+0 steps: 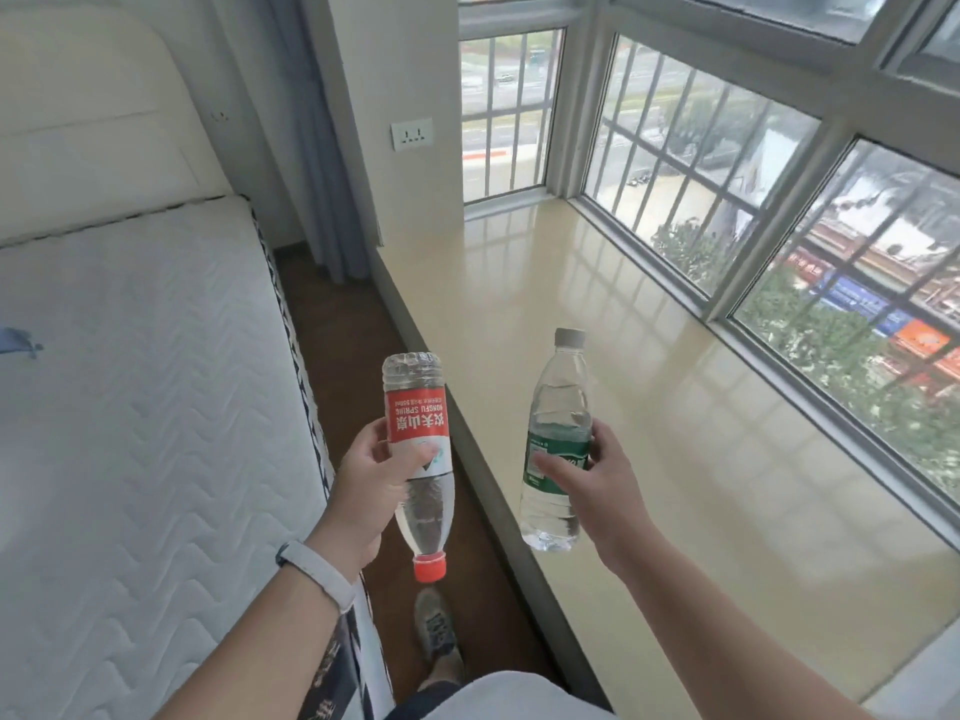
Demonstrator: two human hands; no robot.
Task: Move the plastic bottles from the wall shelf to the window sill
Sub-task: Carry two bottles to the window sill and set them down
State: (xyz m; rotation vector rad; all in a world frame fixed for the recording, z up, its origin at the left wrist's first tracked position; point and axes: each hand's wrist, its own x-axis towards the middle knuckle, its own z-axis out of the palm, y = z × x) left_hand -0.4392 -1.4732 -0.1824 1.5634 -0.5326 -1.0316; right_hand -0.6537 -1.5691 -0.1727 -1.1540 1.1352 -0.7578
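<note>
Nearest the lens: two bare forearms reaching forward, a white band on the left wrist (317,566). Left hand (371,485) wrapped around the middle of a clear plastic bottle with a red label and red cap (418,459), carried upside down, cap toward the floor and base up; probably just how it was grabbed, so needs turning over before being stood. Right hand (592,478) closed around the green label of a second clear plastic bottle with a pale cap (558,449), held nearly upright and ready to set down as is. Both bottles in the air, neither touching anything but the hands; green-labelled one over the near edge of the glossy beige window sill (597,304), red-labelled one just short of it, above the strip of brown floor (337,324) beside a quilted white mattress (130,381). Wall shelf not in view. Sill surface bare ahead, barred windows (727,174) behind it. Judging by this, carrying nearly done, placing not yet.
</note>
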